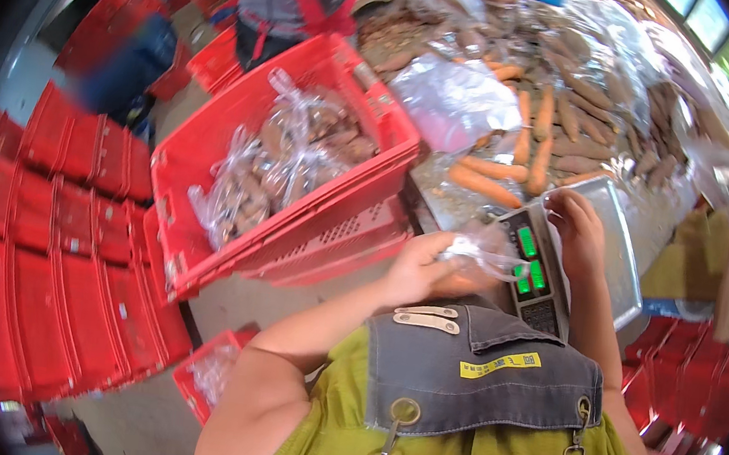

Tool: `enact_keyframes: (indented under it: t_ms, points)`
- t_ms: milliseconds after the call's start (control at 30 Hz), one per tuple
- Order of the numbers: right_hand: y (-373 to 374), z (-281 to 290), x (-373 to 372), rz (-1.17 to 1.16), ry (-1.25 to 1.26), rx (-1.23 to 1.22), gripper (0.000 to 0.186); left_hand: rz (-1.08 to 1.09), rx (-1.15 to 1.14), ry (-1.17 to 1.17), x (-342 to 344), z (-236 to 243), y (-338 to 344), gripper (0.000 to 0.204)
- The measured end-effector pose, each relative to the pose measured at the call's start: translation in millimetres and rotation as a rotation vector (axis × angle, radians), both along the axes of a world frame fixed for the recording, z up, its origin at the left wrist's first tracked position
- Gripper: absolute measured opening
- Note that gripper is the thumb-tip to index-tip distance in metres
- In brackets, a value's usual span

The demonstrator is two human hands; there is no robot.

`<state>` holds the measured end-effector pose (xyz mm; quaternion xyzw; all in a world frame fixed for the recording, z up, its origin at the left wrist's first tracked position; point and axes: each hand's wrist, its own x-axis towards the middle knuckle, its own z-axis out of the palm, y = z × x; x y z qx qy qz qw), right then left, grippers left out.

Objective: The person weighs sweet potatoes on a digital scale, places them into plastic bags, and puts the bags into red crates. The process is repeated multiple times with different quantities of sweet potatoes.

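The bare left hand point(418, 268) pinches a clear, knotted plastic bag point(479, 267) between thumb and fingers; the bag, orange showing inside, sits at 3 o'clock from it. At 2 o'clock from the bag, the bare right hand point(574, 220) curls its slightly separated fingers by a grey electronic scale point(535, 277) with 3 green-lit readouts point(527, 242); whether they pinch anything, I cannot tell. Long orange carrots point(538, 162) lie at 11 o'clock from that hand, a flat silver metal tray point(621, 266) at 4 o'clock.
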<state>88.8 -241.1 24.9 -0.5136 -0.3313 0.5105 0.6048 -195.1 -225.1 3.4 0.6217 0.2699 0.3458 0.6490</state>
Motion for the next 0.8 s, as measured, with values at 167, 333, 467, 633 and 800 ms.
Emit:
enact_keyframes:
  t_ms: [167, 333, 467, 633, 800]
  points:
    - [156.5, -149.8, 10.1, 0.090, 0.122, -0.234, 0.023, 0.401, -0.034, 0.507, -94.9, -83.6, -61.2, 0.018]
    - [263.2, -209.6, 50.5, -0.030, 0.078, -0.367, 0.025, 0.912, -0.653, 0.734, -229.1, -143.1, -133.0, 0.023]
    - [286.3, -203.8, 29.6, -0.183, 0.181, -0.399, 0.025, 1.568, -0.743, 0.720, -410.5, -250.7, -263.5, 0.022]
    - [290.9, -230.5, 51.4, -0.134, 0.345, -0.337, 0.028, 1.721, -1.039, 1.743, -514.7, -167.5, -272.0, 0.022]
    - [282.9, -251.5, 78.5, -0.195, 0.467, -0.235, 0.032, 1.293, 0.146, 0.995, -366.9, -132.9, -100.3, 0.020]
